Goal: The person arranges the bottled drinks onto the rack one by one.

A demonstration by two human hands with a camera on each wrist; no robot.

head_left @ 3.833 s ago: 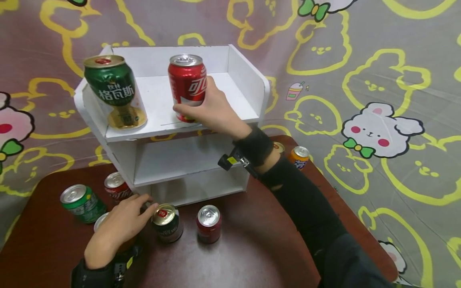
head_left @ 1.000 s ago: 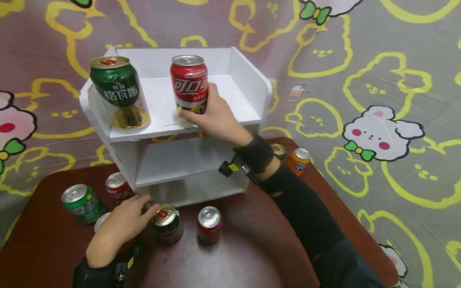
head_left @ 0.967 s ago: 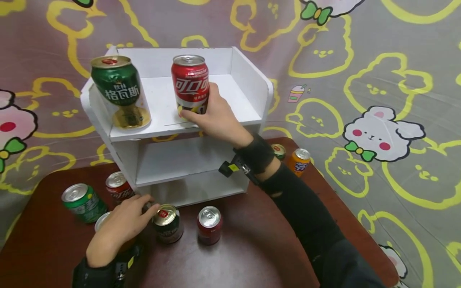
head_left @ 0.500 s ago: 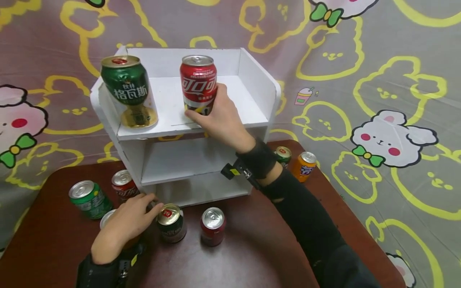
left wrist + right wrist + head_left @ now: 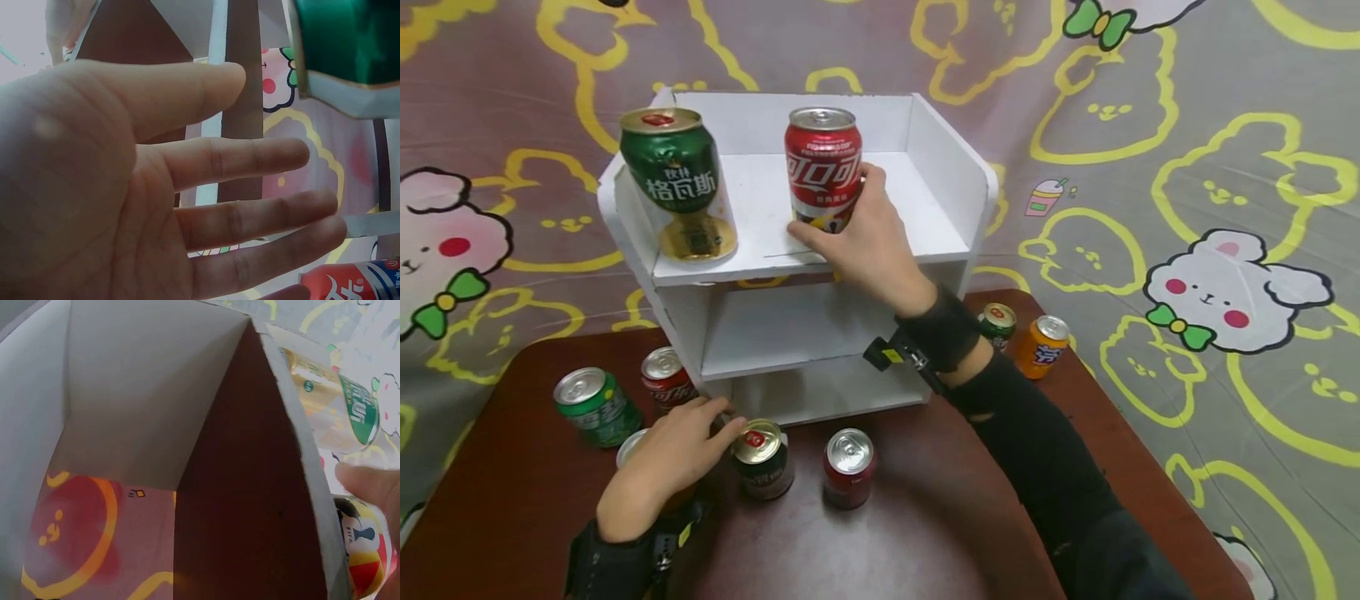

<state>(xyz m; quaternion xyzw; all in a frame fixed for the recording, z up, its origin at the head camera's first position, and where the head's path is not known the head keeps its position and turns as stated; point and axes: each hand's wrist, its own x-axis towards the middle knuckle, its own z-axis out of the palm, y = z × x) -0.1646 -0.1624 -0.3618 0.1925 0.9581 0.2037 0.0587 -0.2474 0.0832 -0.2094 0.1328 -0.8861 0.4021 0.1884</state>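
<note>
My right hand (image 5: pixel 863 242) is up on the top board of the white shelf (image 5: pixel 958 200), and its fingers and thumb are curled around the lower part of the red can (image 5: pixel 823 167). The can stands upright on the board, near the front edge, and my palm is just in front of it. To the left of this hand, well apart, the green can (image 5: pixel 677 183) stands on the same board, also close to the front edge.

I think the step in hand is to set the red can in a good place on the top board. To do it well, I should keep the can straight and let its bottom lie flat before I loosen my fingers. It is near the edge, so a small push to the back would make it more safe. When I let go, I should open the fingers sideways and pull my hand toward me slowly, so that my knuckles do not knock the can over. I must also not sweep to the left, where the green can stands.

My left hand (image 5: pixel 673 454) is low on the brown table (image 5: pixel 925 533), with the fingers stretched and relaxed; it holds nothing. Its fingertips are just beside a dark can (image 5: pixel 762 458), and I cannot tell if they touch it. A small red can (image 5: pixel 848 467) stands right of that one.
</note>
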